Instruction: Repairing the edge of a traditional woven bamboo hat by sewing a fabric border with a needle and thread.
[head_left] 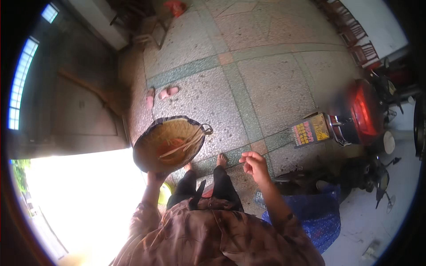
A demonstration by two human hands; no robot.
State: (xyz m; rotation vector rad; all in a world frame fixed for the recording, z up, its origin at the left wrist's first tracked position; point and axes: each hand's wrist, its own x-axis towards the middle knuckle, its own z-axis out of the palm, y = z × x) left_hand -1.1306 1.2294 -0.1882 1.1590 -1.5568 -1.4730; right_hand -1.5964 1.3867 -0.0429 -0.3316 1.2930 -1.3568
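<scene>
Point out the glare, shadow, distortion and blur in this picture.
In the head view, glare burns the opening at lower left to white, while the dark door above it sinks into shadow; there too, fisheye bending curves the floor's green bands, the corners go black, and a hazy smear softens the floor beside the motorcycle.

Speckled grey floor (275, 93) with green bands, and directly on it two pink slippers (170, 91), askew
</scene>
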